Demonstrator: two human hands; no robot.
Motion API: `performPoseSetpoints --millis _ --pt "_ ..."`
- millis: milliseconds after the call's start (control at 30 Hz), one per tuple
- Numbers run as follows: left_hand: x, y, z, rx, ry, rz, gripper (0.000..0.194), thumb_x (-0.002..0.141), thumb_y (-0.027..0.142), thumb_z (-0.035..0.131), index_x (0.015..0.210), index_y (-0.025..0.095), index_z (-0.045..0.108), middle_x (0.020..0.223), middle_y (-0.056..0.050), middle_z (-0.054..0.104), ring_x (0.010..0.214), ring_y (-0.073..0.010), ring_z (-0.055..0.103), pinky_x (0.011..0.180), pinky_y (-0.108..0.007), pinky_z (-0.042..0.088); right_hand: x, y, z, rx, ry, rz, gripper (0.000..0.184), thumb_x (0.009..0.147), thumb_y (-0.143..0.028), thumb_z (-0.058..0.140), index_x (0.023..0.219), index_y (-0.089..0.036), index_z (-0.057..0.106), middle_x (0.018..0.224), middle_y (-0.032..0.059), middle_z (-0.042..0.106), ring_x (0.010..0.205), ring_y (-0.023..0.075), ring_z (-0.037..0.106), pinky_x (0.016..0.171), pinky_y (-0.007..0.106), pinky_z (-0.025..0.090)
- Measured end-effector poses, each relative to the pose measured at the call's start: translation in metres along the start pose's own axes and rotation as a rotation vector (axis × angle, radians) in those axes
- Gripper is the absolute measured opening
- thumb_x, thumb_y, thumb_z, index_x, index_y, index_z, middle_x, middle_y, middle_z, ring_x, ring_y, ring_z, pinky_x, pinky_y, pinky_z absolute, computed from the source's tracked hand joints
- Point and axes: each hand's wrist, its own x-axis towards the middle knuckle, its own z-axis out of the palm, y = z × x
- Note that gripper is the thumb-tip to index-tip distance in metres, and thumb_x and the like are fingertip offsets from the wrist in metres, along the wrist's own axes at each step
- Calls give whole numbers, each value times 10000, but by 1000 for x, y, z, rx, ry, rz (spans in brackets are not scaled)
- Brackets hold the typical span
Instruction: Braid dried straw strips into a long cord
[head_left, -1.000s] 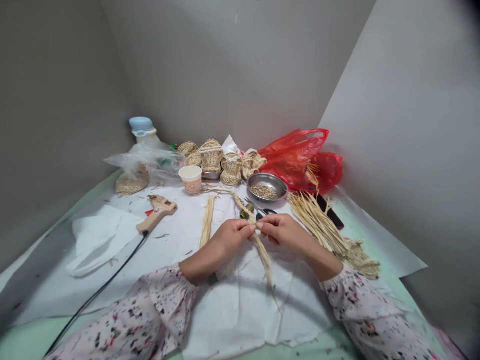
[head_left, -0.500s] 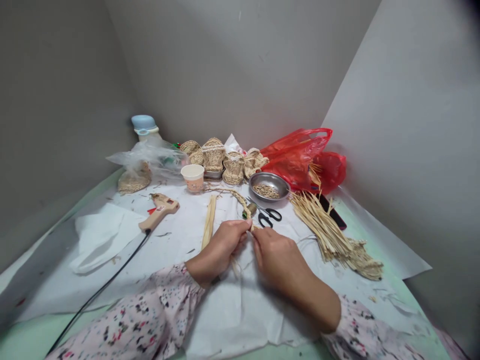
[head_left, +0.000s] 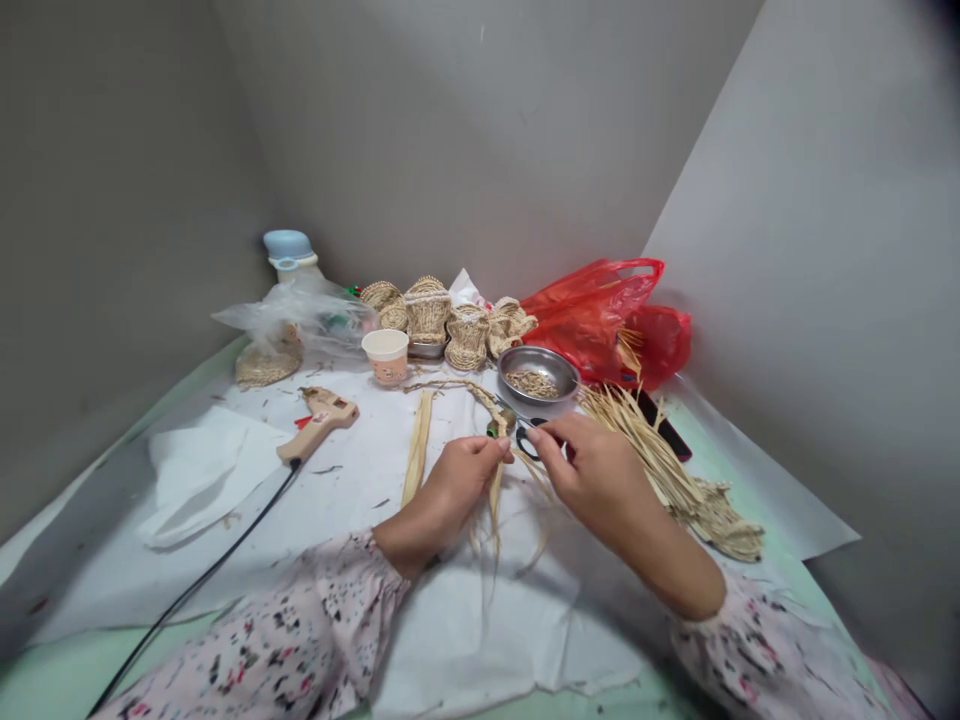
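Observation:
My left hand (head_left: 461, 480) pinches a straw braid (head_left: 487, 400) between thumb and fingers. The braid runs away from me toward the paper cup, while loose straw ends (head_left: 495, 510) hang below the grip. My right hand (head_left: 596, 465) is closed at the black handle of a pair of scissors (head_left: 526, 440), covering part of one loop. The scissors lie beside the braid with their blades pointing away. Partly hidden behind the braid is a small roundish object (head_left: 502, 420) with green on it. A flat straw strip (head_left: 418, 445) lies left of my left hand.
A glue gun (head_left: 319, 425) with a black cord is at left. Behind stand a paper cup (head_left: 385, 358), woven straw pieces (head_left: 427, 312), a metal bowl (head_left: 538, 375) and a red plastic bag (head_left: 592, 310). At right, a straw bundle (head_left: 652, 455) lies near a dark phone (head_left: 667, 430).
My right hand has left the braid and moved right and forward to the scissors handle. My left hand keeps the braid, and its loose ends now show spread below.

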Motion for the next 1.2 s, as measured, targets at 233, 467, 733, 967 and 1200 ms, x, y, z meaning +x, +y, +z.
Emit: performPoseSetpoints --millis 233,467,733,967,1200 --pt "-7 6 7 193 -165 158 266 784 370 520 717 141 639 678 6 576 654 -133 475 653 -237 358 16 26 28 873 -349 313 303 790 -431 558 680 -150 593 530 -40 477 479 77 349 478 223 260" --pt "-11 14 8 164 -234 87 196 753 323 540 673 148 580 550 50 413 536 -97 336 543 -222 283 9 28 45 1213 -280 423 276 747 -415 641 760 -145 591 585 -37 483 504 75 389 494 218 288" --pt "-7 8 9 66 -192 12 249 726 376 549 612 160 502 560 40 389 541 -104 322 532 -233 267 12 24 47 1096 -250 393 233 756 -365 618 699 -141 595 587 -38 481 531 82 399 526 220 323" --pt "-6 10 11 174 -133 37 321 753 439 491 574 178 439 569 42 382 576 -118 328 582 -246 289 12 23 46 916 -199 284 227 791 -333 563 667 -145 595 593 -30 475 575 97 411 554 224 333" --pt "-4 9 6 42 -171 -5 251 714 382 568 614 153 556 563 36 471 539 -105 360 581 -237 309 10 24 47 1037 -273 342 262 818 -393 533 716 -153 558 599 -32 480 544 90 394 527 222 323"
